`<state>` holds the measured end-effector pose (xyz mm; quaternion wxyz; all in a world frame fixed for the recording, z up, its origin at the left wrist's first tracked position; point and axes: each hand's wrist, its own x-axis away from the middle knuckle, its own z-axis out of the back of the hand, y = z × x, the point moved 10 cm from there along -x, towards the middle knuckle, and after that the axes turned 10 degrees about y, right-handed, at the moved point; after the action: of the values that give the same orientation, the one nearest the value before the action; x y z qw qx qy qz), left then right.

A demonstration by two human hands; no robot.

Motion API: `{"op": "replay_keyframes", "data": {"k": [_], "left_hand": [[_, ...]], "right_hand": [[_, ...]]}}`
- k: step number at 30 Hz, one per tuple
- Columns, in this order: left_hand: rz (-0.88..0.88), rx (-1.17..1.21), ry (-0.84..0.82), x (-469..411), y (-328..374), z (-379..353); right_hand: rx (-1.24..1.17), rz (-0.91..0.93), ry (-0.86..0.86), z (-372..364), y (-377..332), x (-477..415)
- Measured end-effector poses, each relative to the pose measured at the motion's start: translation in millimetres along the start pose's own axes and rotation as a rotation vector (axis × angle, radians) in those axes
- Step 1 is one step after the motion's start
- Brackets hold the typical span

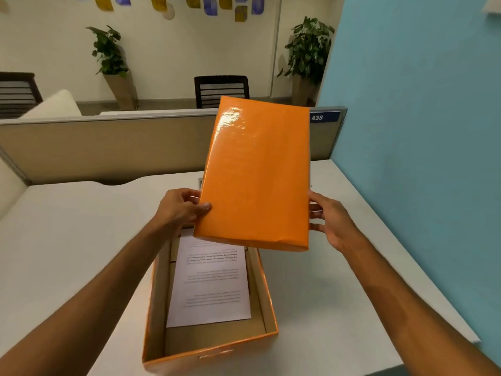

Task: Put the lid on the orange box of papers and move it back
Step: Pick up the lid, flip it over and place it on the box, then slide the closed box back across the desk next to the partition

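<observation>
The white desk (67, 226) carries everything, so I take the orange box (173, 346) on it as my landmark. It sits open, close in front of me, its long sides running away from me, which leaves the mouth free for the lid to come down lengthwise.

Inside the box lies a printed sheet (210, 283), flat on the cardboard floor and well below the rim, so I judge nothing will foul the lid.

The lid (256, 180) is up in the air above the box's far end, tilted with its far edge raised toward the grey partition (108, 142) beyond the box. I hold it by its long sides so that I can level it and line its edges up with the rim beneath.

My left hand (180, 208) is clamped on the lid's left edge, thumb on top, fingers tucked under. My right hand (329, 222) presses the right edge with fingers spread; the thumb is out of sight.

The closing is not yet done, and the move back waits on it.
</observation>
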<state>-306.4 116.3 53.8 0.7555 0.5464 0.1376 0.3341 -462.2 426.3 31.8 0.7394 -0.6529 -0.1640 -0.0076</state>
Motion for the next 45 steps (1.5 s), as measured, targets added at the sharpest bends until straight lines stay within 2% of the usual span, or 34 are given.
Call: {"op": "replay_keyframes", "data": {"k": [7, 13, 23, 28, 33, 38, 45], "left_hand": [[-0.009, -0.075, 0.019, 35.4, -34.1, 49.3], [0.131, -0.061, -0.007, 67.0, -78.4, 70.9], [0.173, -0.126, 0.186, 132.5, -115.5, 90.5], [0.121, -0.195, 0.248, 157.9, -129.8, 92.6], [0.111, -0.254, 0.235, 162.4, -136.9, 91.9], [0.141, -0.177, 0.170, 156.0, -144.8, 85.5], [0.135, -0.169, 0.183, 152.8, -155.6, 78.0]], "right_hand": [[0.127, 0.069, -0.002, -27.3, 5.1, 28.5], [0.166, 0.039, -0.063, -47.0, 25.6, 47.0], [0.212, -0.020, -0.173, -60.2, 68.7, 84.4], [0.241, -0.024, -0.175, -63.1, 87.8, 100.1], [0.228, -0.059, -0.178, -69.1, 98.2, 104.9], [0.234, -0.071, -0.142, -71.6, 105.5, 101.0], [0.268, -0.084, -0.098, -70.8, 123.7, 98.7]]}}
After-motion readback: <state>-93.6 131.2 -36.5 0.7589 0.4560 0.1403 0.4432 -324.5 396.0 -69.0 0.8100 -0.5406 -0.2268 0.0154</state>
